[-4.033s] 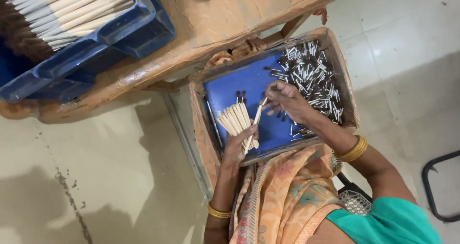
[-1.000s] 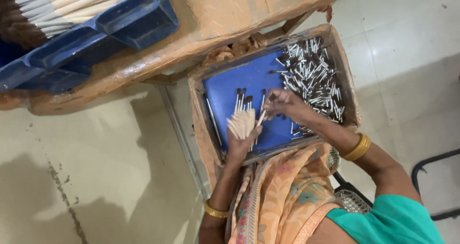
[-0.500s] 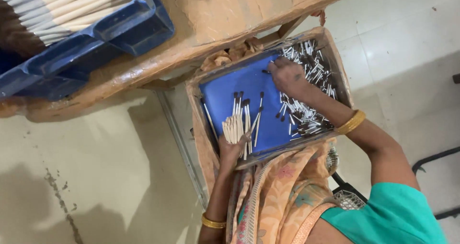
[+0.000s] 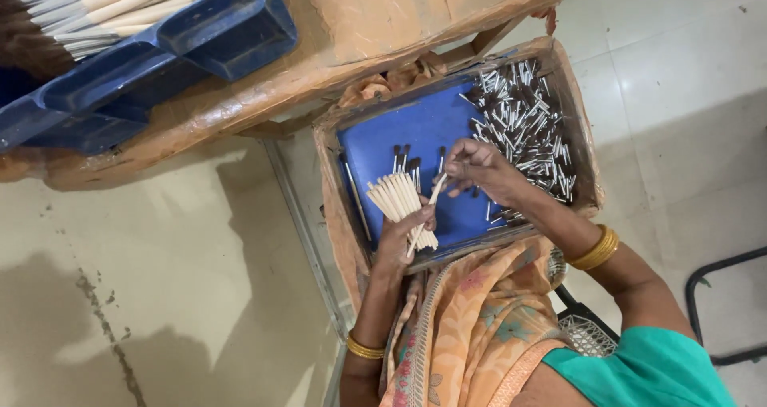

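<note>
While a bundle of pale wooden sticks (image 4: 402,202) was gripped in the left hand (image 4: 397,243), its fingers closed round the lower ends, a single stick (image 4: 426,214) was pinched at its upper end between the fingertips of the right hand (image 4: 473,166). Both hands were held over a worn cardboard tray (image 4: 331,215) lined with a blue sheet (image 4: 415,127). A heap of small metal ferrules (image 4: 523,127) was piled in the tray's right part, just beside the right hand. A few finished dark-tipped pieces (image 4: 403,156) were seen lying on the blue sheet above the bundle. A blue plastic crate (image 4: 200,35) of more sticks was set on a wooden bench (image 4: 375,23), well apart.
</note>
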